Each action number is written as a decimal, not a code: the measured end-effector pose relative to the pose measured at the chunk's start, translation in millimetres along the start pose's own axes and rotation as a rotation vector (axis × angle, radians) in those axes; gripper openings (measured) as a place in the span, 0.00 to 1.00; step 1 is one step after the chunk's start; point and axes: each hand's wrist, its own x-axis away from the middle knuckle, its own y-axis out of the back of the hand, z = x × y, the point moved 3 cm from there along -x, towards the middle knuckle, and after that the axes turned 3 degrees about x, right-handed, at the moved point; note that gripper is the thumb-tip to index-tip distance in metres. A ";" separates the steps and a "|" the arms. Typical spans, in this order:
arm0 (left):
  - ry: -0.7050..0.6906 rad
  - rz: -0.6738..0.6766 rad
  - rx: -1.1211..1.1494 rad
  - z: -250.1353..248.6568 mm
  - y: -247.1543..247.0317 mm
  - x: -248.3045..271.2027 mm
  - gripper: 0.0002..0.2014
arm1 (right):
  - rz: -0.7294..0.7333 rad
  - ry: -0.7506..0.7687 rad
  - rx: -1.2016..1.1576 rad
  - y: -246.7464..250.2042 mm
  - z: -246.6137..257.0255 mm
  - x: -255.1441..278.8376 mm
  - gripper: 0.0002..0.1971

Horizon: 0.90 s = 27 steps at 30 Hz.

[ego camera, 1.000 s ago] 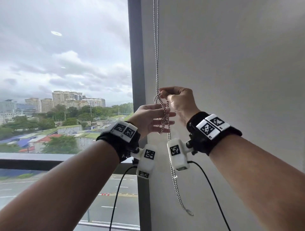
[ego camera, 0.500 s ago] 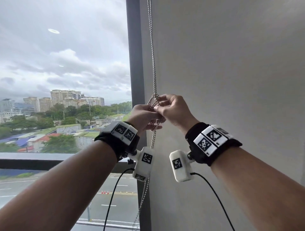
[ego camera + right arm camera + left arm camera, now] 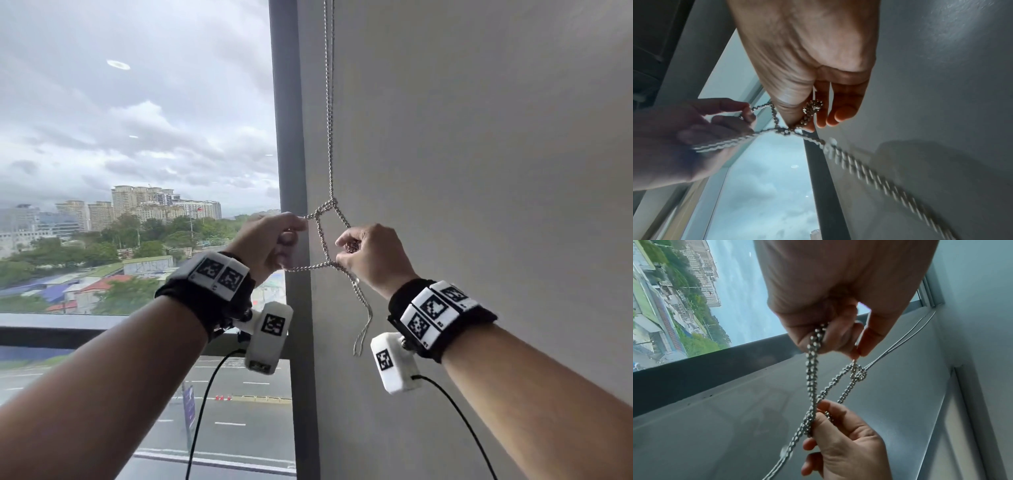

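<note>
Silver bead chain (image 3: 330, 137) knotted, loop spread wide; left hand (image 3: 269, 243), right hand (image 3: 373, 255) grips pinching strands.

The head camera faces forward, fairly near the knotted silver metal ball chain (image 3: 329, 137) hanging before a flat matte grey surface (image 3: 479, 171). The wrist cameras look closely along the left hand (image 3: 838, 288) and the right hand (image 3: 807, 48); all three views share the chain's loop.
</note>
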 end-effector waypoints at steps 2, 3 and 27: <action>0.076 0.064 -0.121 7.6 0.8 7.1 0.04 | 0.020 -0.032 0.015 -0.1 -2.7 0.7 0.11; 0.097 0.083 -0.175 12.1 1.1 10.1 0.04 | 0.017 -0.039 0.016 -0.5 -3.6 1.2 0.12; 0.404 0.174 -0.975 99.3 55.1 17.7 0.14 | -0.053 -0.073 -0.031 1.3 -17.8 0.7 0.04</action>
